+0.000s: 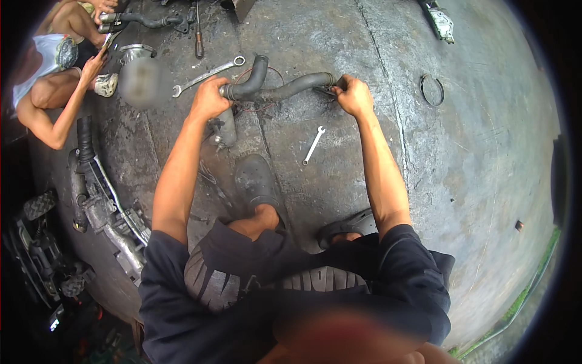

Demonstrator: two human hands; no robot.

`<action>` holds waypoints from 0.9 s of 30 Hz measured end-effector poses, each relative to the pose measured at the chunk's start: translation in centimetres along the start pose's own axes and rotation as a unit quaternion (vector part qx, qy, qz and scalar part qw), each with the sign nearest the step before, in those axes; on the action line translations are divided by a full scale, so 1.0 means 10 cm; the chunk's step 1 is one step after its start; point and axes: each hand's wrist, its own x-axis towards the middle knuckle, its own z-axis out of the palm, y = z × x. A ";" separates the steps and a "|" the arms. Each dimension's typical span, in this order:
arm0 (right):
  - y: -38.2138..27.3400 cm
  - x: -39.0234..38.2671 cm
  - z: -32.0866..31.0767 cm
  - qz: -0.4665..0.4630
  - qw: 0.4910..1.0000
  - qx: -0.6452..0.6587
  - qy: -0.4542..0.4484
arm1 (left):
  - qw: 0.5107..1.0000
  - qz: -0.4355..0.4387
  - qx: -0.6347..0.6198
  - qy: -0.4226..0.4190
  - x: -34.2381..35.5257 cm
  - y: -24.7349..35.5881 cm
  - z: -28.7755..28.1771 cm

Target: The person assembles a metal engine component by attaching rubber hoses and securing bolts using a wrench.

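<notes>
My left hand (211, 97) grips the left end of a dark, bent rubber hose assembly (285, 87), by the base of its short upturned elbow. Its fingers are closed round that end, and a grey cylindrical piece (225, 127) hangs or lies just below it. At the other end of the curved hose, my right hand (351, 95) is closed on the hose end near a small metal fitting, which is partly hidden by the fingers. A thin red loop (280, 76) shows behind the hose. A large wrench (207, 77) lies beyond my left hand, and a smaller wrench (313, 146) lies on the concrete between my forearms.
A co-worker (54, 91) crouches at upper left, holding another hose (145, 19). A screwdriver (199, 42), black ring clamp (431, 90) and metal bracket (442, 24) lie around. Engine parts (109, 221) and black machinery (42, 249) are at left; my feet are below the hose.
</notes>
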 end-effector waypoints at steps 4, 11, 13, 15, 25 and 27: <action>0.07 0.07 0.03 -0.072 0.997 0.038 0.011 | 1.000 -0.002 0.024 0.004 0.03 -0.08 -0.03; -0.87 -0.22 0.05 -0.060 0.990 0.127 0.033 | 0.998 0.018 0.031 0.050 -0.11 -0.04 0.03; -1.16 -0.34 0.22 -0.069 0.975 0.207 0.028 | 0.999 0.013 0.037 0.034 -0.18 0.11 0.02; -1.33 -0.29 0.55 -0.048 0.950 0.303 0.059 | 0.996 0.029 0.028 0.075 -0.32 0.19 0.05; -1.72 -0.62 1.00 0.160 0.606 0.778 -0.046 | 0.986 0.032 -0.047 0.157 -0.71 0.23 0.12; -1.76 -0.66 1.09 0.162 0.580 0.798 -0.038 | 0.985 0.030 -0.072 0.154 -0.69 0.16 0.08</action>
